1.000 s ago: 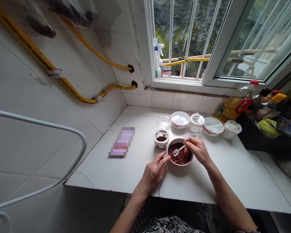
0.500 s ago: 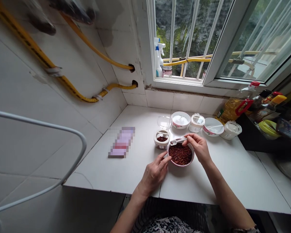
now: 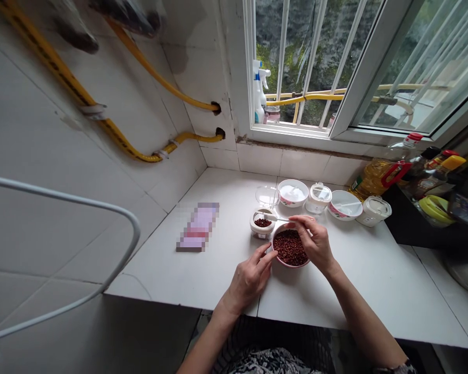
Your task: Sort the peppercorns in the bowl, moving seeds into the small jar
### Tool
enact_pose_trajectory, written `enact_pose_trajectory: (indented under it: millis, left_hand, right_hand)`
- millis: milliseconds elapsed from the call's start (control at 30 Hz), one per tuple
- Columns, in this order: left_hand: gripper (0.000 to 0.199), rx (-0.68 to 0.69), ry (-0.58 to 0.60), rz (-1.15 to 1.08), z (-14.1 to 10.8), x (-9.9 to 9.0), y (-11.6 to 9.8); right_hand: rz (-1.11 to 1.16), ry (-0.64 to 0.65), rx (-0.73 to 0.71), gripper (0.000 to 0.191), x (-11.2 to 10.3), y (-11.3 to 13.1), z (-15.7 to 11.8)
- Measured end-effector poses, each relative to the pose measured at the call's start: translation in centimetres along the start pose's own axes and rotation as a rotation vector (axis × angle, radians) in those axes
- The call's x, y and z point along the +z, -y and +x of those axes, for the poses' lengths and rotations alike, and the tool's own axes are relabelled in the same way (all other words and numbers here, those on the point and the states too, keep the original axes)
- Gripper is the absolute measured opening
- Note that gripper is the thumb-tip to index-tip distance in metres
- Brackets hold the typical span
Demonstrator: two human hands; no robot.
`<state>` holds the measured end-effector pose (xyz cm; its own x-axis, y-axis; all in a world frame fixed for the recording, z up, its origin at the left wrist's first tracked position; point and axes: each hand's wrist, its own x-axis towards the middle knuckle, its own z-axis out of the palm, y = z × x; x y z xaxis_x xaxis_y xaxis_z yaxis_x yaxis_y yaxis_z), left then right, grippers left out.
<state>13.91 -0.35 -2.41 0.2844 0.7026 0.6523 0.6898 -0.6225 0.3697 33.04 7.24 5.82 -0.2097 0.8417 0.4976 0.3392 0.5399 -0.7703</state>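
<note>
head view | right hand (image 3: 314,241) fingers pinched on white spoon (image 3: 276,218), long axis running left, bowl end apparently over small jar (image 3: 262,224) | left hand (image 3: 251,275) fingertips loosely apart, touching pink bowl (image 3: 277,257) rim, just beside the jar

Pixel-blurred flat packet (image 3: 198,227); bottle cluster (image 3: 444,176) cut off at right edge.
</note>
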Motion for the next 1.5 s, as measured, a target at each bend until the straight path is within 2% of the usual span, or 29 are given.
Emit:
enact_pose_trajectory:
  millis: [67,167,367,467,633,833,1033,1133,1333,1500]
  left_hand:
    - [0.043,-0.003,0.004,0.004,0.0,-0.1,0.0]
    - [0.044,-0.008,0.007,0.007,0.0,-0.1,0.0]
    - [0.045,-0.010,0.002,0.005,0.0,-0.1,0.0]
    - [0.045,-0.001,-0.002,0.006,0.1,-0.1,-0.1]
    - [0.044,-0.004,-0.006,0.003,0.1,-0.1,-0.1]
    - [0.043,-0.006,0.001,-0.004,0.1,-0.1,-0.1]
    - [0.042,-0.003,0.005,0.004,0.0,-0.1,0.0]
    - [0.042,-0.005,0.005,0.000,0.1,-0.2,-0.1]
    - [0.043,-0.010,0.012,0.000,0.2,-0.3,-0.1]
    - [0.041,0.000,-0.001,-0.002,0.1,-0.2,-0.1]
  right_hand:
    - [0.042,-0.015,0.092,0.019,-0.9,-0.2,-0.1]
    - [0.022,0.030,0.172,0.018,-1.8,-0.8,-0.2]
    - [-0.083,0.155,0.160,0.020,-1.0,-1.4,-0.4]
    - [0.013,0.175,0.226,0.019,-0.7,-1.3,-0.5]
    - [0.169,0.108,0.394,0.018,-1.6,-1.4,-0.3]
    - [0.164,0.090,0.381,0.019,-2.2,-1.3,-0.1]
    - [-0.068,0.122,0.185,0.020,-2.1,-1.6,-0.2]
    - [-0.113,0.130,0.155,0.021,-2.0,-1.8,-0.2]
    - [-0.084,0.116,0.192,0.021,-2.0,-1.7,-0.2]
    - [0.080,0.102,0.329,0.018,-2.1,-1.9,-0.2]
